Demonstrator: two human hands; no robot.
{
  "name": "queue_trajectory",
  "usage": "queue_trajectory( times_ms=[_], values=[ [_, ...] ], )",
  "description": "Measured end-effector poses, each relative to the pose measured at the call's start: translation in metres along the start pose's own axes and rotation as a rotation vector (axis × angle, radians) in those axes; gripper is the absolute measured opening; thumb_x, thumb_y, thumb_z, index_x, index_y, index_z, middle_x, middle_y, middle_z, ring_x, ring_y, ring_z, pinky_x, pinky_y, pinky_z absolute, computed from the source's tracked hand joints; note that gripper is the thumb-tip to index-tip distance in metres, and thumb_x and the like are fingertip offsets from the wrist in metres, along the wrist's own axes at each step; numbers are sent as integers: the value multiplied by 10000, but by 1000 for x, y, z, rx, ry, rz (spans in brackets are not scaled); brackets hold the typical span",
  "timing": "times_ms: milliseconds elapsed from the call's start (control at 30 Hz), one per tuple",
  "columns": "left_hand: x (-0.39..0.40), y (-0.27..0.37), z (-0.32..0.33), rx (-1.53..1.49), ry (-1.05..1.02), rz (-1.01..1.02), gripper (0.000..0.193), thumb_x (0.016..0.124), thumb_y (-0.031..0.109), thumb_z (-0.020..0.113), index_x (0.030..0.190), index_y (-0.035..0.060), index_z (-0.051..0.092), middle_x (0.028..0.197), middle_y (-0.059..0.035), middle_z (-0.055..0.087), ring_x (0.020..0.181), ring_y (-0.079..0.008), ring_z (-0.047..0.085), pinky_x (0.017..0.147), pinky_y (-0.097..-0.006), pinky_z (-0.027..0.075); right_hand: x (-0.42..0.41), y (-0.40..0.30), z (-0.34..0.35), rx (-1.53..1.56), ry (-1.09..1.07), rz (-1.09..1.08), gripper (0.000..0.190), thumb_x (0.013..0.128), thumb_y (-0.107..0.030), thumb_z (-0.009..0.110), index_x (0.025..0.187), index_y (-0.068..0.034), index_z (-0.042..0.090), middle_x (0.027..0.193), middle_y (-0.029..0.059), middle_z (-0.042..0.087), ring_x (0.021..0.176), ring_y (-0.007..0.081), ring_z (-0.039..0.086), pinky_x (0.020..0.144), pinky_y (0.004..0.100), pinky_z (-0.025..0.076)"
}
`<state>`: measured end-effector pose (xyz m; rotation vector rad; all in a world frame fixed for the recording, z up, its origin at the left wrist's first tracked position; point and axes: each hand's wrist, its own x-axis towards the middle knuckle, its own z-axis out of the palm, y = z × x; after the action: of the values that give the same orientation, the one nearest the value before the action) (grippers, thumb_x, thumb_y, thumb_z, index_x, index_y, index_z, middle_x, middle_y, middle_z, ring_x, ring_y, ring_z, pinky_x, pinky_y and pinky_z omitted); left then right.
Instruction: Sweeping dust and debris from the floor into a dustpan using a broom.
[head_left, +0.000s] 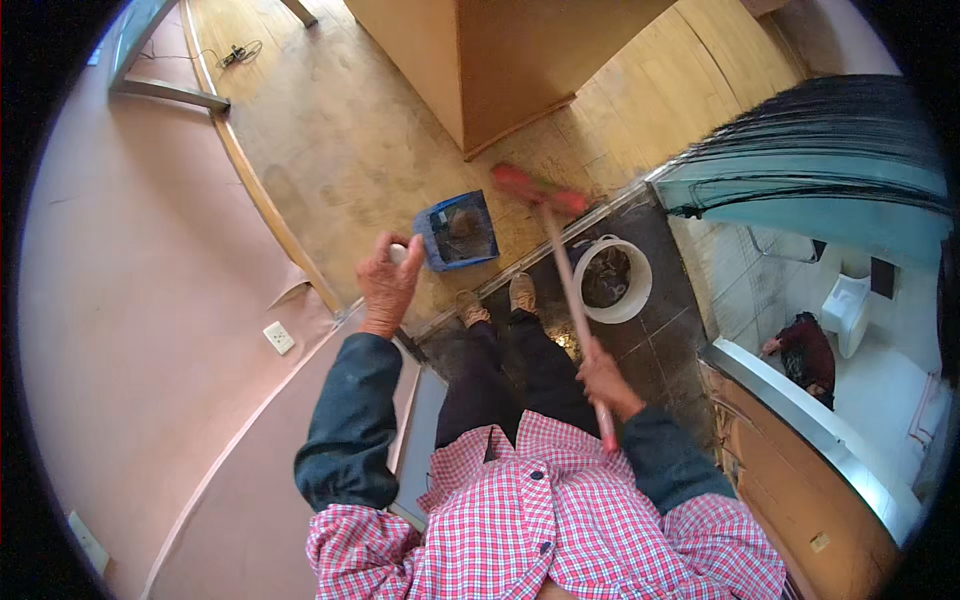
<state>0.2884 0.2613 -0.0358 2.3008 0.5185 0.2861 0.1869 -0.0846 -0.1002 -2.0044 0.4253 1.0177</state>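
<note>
My left hand (390, 281) is closed around the pale end of a handle, directly above a blue dustpan (442, 259). The dustpan's open mouth faces right, and some dark matter shows inside it. In my right hand (607, 381) is the pinkish pole of a broom (564, 270), held near its lower end by my shirt. The broom's red head (538, 189) is blurred and lies at the far side of the door sill, right of the dustpan. A white bucket (616, 279) with dark contents stands on the dark tiles, to the right of the pole.
A metal sill (517, 262) divides the yellowish floor from dark, wet-looking tiles. An orange-brown pillar (457, 67) stands ahead. Black strands hang over a teal partition (810, 180) at right. Beyond it a person in dark red (810, 352) bends near a white urinal (847, 311).
</note>
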Motion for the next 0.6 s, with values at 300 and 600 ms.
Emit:
queue_trajectory(
  times_ms=[300, 600],
  values=[
    [9, -2, -7, -79, -62, -83, 174, 717, 204, 654, 689, 62, 557, 556, -96, 539, 497, -161, 535, 496, -293, 427, -100, -51, -49, 670, -460, 381, 681, 764, -10, 481, 1356, -172, 188, 578, -40, 369, 414, 39, 322, 356, 202, 296],
    [3, -4, -14, -88, -36, -3, 202, 718, 232, 646, 688, 57, 549, 583, -121, 565, 540, -227, 585, 516, -316, 451, -68, -45, -45, 368, -150, 330, 717, 740, 7, 475, 1356, -209, 180, 588, -20, 369, 399, 64, 342, 338, 223, 331]
  ],
)
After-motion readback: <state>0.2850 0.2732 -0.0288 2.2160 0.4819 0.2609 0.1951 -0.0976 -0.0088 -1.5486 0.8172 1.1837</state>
